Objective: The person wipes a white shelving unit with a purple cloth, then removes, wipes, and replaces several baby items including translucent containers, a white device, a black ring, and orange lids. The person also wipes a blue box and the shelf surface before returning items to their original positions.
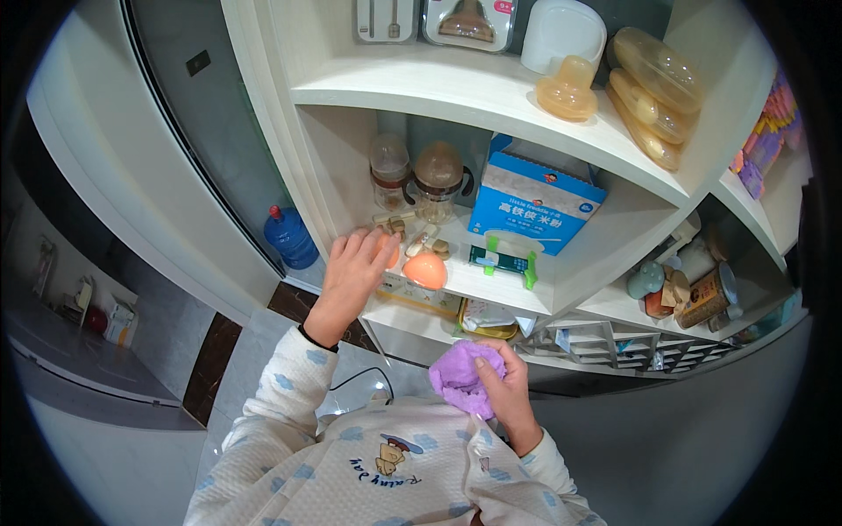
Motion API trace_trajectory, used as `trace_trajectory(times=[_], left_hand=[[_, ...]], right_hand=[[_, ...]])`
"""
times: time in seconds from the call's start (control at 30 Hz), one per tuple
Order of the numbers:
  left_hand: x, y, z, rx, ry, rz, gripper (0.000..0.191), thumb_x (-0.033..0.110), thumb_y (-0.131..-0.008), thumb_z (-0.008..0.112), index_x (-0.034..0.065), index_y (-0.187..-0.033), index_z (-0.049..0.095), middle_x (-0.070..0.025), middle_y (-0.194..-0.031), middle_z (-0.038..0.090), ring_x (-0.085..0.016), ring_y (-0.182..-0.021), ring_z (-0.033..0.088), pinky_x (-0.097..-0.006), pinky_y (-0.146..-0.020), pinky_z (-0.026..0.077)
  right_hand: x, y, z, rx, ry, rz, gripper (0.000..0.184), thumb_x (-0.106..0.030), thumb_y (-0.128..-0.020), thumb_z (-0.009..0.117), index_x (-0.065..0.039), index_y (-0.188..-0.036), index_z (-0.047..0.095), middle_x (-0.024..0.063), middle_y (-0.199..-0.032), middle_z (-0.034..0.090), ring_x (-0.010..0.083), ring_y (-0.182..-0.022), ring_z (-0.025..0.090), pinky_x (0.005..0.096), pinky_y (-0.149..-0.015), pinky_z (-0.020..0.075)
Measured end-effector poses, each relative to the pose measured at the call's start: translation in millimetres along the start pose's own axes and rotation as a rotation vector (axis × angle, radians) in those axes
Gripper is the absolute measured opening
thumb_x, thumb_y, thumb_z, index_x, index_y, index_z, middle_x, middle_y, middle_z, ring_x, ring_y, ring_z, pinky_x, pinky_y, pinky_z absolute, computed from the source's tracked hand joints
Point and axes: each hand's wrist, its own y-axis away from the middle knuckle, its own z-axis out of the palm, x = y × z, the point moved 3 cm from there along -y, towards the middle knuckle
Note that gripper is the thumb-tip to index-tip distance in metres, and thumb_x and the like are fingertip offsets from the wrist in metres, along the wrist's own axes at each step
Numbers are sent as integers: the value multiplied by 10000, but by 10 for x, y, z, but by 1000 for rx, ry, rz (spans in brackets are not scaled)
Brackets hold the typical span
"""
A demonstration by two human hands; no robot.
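Observation:
My left hand (355,273) reaches onto the middle shelf, its fingers over an orange rounded object (388,252); whether they grip it cannot be told. Just right of it lies a second orange rounded object (425,270), near the shelf's front edge. Small wooden-looking pieces (437,247) lie behind the two. In front of my torso, below the shelf, my right hand (510,388) holds a bunched purple cloth (460,377). Two baby bottles (439,177) stand farther back on the shelf, one with handles. A blue and white box (536,204) leans at the right, behind a dark green packet with green clips (503,261).
The upper shelf (487,82) holds a bottle nipple (568,89), a white container (564,36) and yellowish translucent pieces (658,92). Under the middle shelf is a yellow tray (488,329). Jars (709,296) stand in the right compartment. A blue water jug (291,238) stands on the floor at left.

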Motion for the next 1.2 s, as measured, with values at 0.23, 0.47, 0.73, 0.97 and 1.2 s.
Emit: trace_trajectory(times=[0.23,0.47,0.73,0.97,1.2], left_hand=[[-75,20,121,39,-26,25,447,121,-850,636,67,-1294,632,-109,-1207,625,-290,-1159,594,-418,-980,446],[-124,154,237,13,25,27,516,76,-841,668,67,-1349,576,-164,-1284,567,-356,-1136,605,-445,-929,517],[-21,124,-359,187,91,-3,550,51,-826,725,79,-1365,623,-217,-1330,571,-371,-1156,618,-439,-944,534],[-22,-414,-1895,528,-76,89,647,54,-717,844,102,-1343,687,-206,-1314,600,-363,-1080,642,-432,-889,536],[-99,-1174,-2432,326,-165,227,575,58,-715,852,104,-1253,654,-124,-1222,628,-330,-1007,667,-422,-882,542]], right_hand=[[19,-41,59,30,8,9,220,-63,-988,693,4,-1196,670,10,-1064,705,67,-959,618,256,-855,518],[74,-117,126,11,32,20,223,-65,-987,690,9,-1197,669,12,-1062,708,68,-956,618,260,-861,520],[85,-163,175,-21,22,-21,230,-73,-986,697,11,-1198,671,14,-1052,712,71,-951,623,260,-851,526],[87,-175,228,-70,19,-18,239,-82,-993,700,1,-1216,673,14,-1054,713,68,-953,626,257,-855,528],[28,-134,178,-43,46,-66,241,-87,-993,703,7,-1213,675,19,-1049,711,70,-955,626,257,-856,525]])
